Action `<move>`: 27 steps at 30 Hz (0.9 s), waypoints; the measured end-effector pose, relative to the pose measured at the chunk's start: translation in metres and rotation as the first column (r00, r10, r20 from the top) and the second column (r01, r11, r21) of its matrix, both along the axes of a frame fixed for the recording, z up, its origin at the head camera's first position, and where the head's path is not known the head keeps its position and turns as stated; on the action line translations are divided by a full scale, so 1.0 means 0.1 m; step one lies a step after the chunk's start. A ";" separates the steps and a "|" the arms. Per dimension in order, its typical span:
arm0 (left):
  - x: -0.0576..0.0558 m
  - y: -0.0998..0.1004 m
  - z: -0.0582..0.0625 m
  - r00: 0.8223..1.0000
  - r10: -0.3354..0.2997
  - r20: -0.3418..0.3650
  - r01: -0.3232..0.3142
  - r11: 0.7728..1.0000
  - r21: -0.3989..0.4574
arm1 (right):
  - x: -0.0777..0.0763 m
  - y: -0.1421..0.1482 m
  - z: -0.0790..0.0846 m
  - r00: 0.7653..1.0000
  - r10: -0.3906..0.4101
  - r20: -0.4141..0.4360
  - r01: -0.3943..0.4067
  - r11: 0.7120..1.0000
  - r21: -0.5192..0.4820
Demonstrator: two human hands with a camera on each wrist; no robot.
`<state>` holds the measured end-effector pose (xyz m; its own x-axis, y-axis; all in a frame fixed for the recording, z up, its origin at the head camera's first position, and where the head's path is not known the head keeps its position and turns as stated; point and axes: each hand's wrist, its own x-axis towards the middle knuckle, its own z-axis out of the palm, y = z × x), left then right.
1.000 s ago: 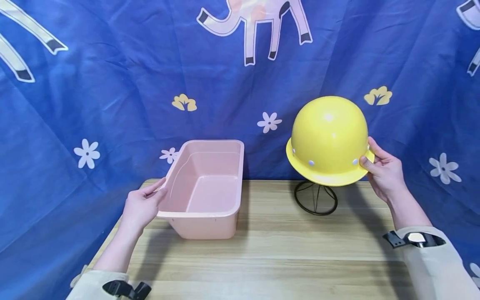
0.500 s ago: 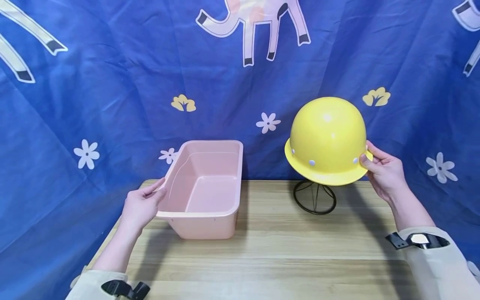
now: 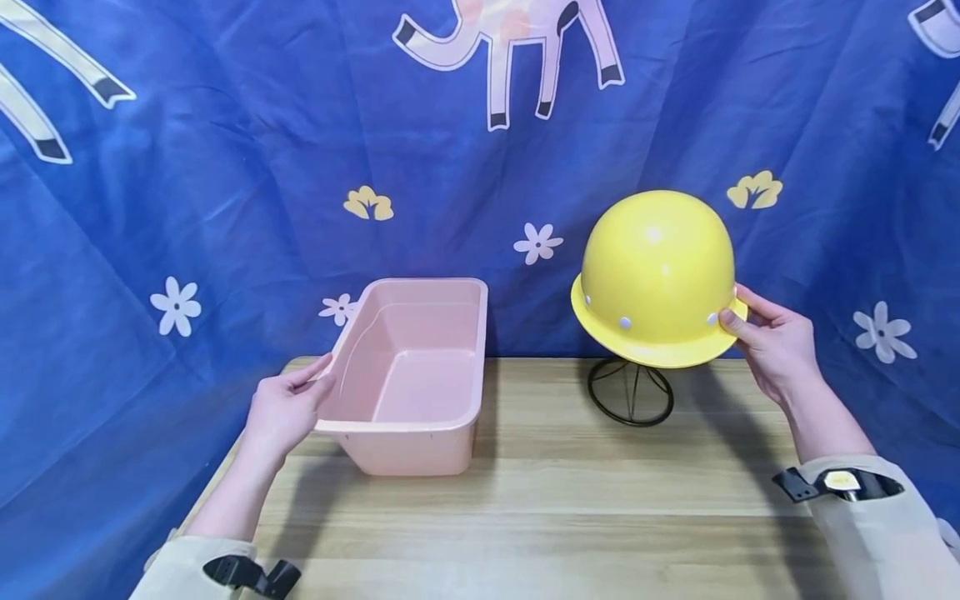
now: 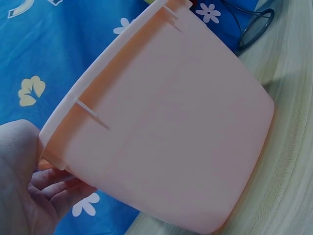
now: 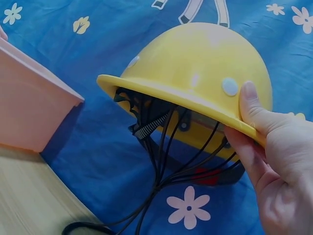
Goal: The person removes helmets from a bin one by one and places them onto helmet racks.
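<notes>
A yellow hard hat sits over a black wire stand at the right of the table. My right hand pinches the hat's brim at its right side, thumb on top and fingers beneath, as the right wrist view shows. Black straps and a ratcheted band hang inside the hat. At the left stands a pink plastic basin, with nothing seen inside it. My left hand grips its rim at the near left corner; in the left wrist view the fingers curl under that rim.
The wood-grain table carries the basin and the stand, with a gap between them. Right behind its back edge hangs a blue curtain printed with flowers and animals, which also closes in both sides.
</notes>
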<state>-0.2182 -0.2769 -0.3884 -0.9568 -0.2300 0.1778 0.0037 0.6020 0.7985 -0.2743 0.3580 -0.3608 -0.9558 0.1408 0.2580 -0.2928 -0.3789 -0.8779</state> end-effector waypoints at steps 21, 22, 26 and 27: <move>-0.07 -0.05 0.11 0.988 -0.128 0.085 0.137 0.985 -0.109 | 0.16 0.19 0.11 0.997 -0.042 0.067 0.035 0.994 0.100; -0.07 -0.06 0.12 0.987 -0.127 0.093 0.137 0.984 -0.112 | 0.17 0.20 0.11 0.996 -0.060 0.066 0.051 0.989 0.141; -0.07 -0.09 0.19 0.988 -0.130 0.078 0.140 0.981 -0.138 | 0.23 0.22 0.12 0.981 -0.193 0.012 0.165 0.868 0.469; -0.08 -0.09 0.21 0.990 -0.128 0.063 0.137 0.980 -0.147 | 0.25 0.23 0.13 0.971 -0.237 -0.015 0.202 0.794 0.574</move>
